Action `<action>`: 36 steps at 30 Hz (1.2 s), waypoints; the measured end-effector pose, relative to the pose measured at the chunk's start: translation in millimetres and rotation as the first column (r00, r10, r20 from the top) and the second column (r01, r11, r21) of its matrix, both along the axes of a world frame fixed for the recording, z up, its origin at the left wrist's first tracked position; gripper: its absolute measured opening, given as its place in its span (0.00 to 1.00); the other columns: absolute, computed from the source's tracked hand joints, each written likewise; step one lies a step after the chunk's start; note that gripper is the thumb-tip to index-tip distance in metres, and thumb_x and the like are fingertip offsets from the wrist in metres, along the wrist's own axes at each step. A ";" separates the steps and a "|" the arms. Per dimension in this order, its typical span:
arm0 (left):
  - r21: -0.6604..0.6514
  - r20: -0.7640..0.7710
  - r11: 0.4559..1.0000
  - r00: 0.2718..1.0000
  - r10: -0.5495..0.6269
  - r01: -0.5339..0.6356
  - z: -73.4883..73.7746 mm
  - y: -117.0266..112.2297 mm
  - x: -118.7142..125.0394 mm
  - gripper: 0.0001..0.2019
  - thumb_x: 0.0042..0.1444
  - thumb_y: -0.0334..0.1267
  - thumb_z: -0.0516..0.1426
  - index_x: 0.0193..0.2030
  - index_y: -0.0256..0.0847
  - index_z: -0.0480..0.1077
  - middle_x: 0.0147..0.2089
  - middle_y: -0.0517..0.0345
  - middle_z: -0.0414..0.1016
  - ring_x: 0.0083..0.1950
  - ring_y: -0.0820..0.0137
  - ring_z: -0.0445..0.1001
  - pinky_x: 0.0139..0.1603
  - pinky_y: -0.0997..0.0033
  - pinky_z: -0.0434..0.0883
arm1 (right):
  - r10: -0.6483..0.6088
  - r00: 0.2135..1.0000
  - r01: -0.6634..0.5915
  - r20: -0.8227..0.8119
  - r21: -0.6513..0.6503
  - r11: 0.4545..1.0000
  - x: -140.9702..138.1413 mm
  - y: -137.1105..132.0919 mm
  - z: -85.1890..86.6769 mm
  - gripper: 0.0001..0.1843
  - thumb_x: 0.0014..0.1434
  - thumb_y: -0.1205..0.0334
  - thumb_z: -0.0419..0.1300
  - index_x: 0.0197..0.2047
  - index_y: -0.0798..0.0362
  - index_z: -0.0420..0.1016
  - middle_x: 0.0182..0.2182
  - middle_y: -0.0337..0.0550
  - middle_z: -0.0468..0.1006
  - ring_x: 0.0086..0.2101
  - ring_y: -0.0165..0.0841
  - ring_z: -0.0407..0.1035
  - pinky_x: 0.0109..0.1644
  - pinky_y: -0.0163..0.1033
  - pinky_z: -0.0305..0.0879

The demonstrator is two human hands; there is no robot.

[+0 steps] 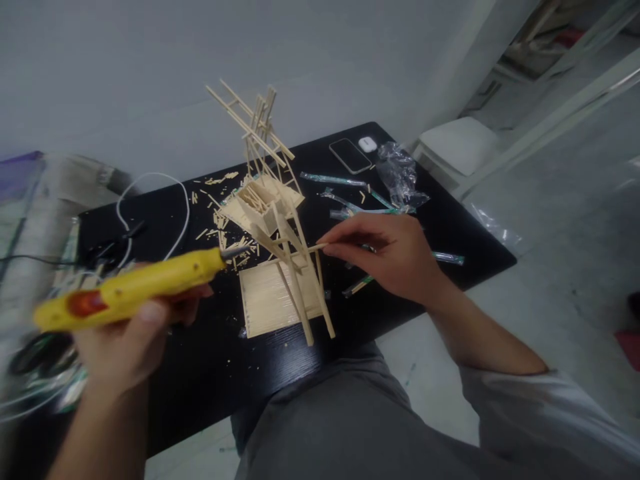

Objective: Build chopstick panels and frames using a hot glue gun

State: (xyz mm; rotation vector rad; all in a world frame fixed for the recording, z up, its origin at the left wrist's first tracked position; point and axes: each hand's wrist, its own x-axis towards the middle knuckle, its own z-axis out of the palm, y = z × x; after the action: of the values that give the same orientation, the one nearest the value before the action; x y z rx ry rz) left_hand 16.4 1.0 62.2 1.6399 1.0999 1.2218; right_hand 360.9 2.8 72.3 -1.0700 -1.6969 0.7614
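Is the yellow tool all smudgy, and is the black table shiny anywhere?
Head view: the yellow tool and left hand look soft and smeared; head view: the black table has pale sheen by its near edge; head view: the crumpled clear plastic glints.

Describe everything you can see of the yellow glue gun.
The yellow glue gun looks plastic, with a reddish-orange patch toward its rear and a grey, metallic-looking nozzle in front. The left hand grips it above the black table, its front end pointing toward the wooden structure. Whether the nozzle touches that structure is unclear; blur softens the gun's outline.
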 end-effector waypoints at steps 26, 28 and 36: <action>-0.528 0.331 0.627 0.819 -0.469 0.573 -29.1 85.4 54.0 0.25 0.64 0.60 0.59 0.30 0.36 0.74 0.19 0.60 0.72 0.13 0.78 0.63 0.10 0.81 0.60 | -0.003 0.998 0.007 -0.065 0.066 0.998 -2.9 1.7 -2.9 0.02 0.61 0.65 0.73 0.39 0.51 0.86 0.36 0.38 0.87 0.36 0.29 0.80 0.40 0.32 0.77; -0.535 0.349 0.599 0.801 -0.486 0.596 -29.7 88.7 56.6 0.27 0.65 0.60 0.58 0.29 0.36 0.74 0.18 0.58 0.71 0.12 0.78 0.63 0.10 0.81 0.59 | -0.002 0.997 0.007 -0.074 0.069 0.998 -3.1 1.6 -2.9 0.02 0.61 0.65 0.73 0.39 0.50 0.86 0.36 0.38 0.87 0.36 0.29 0.80 0.39 0.32 0.77; -0.532 0.442 0.492 0.722 -0.533 0.689 -37.1 101.9 66.4 0.26 0.66 0.61 0.58 0.34 0.36 0.73 0.17 0.62 0.68 0.12 0.77 0.62 0.10 0.81 0.60 | -0.007 0.998 0.012 -0.066 0.077 0.997 -1.8 2.7 -2.8 0.02 0.61 0.64 0.74 0.39 0.50 0.87 0.35 0.38 0.87 0.35 0.30 0.79 0.37 0.33 0.75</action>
State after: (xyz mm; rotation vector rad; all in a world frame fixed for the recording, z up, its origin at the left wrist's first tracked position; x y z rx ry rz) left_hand 82.7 102.9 25.1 1.1079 0.5800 0.4039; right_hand 359.1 5.5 69.5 -0.9886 -1.6511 0.7116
